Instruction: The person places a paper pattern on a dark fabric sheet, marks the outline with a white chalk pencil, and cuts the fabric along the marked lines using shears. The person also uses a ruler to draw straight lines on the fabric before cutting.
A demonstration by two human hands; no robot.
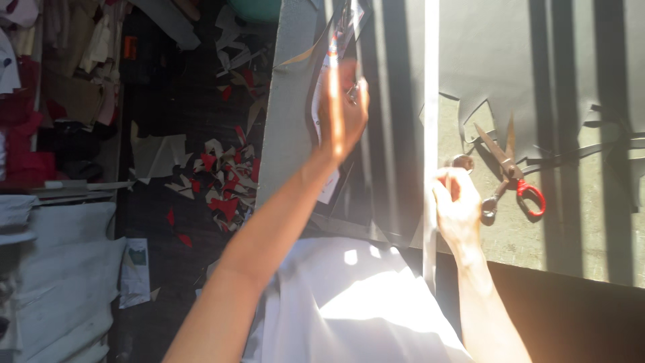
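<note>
Hard sunlight throws striped shadows across the table (591, 228) (glare on cloth), left side dim.

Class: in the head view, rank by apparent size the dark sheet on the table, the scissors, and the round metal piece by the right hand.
1. dark sheet, largest by far
2. scissors
3. round metal piece, smallest

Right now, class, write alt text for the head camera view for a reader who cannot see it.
A person's left hand presses a pale pattern piece onto dark sheet material on a worktable, while the right hand rests beside large scissors with a red-wrapped handle. Red and pale offcuts litter the floor.
</note>
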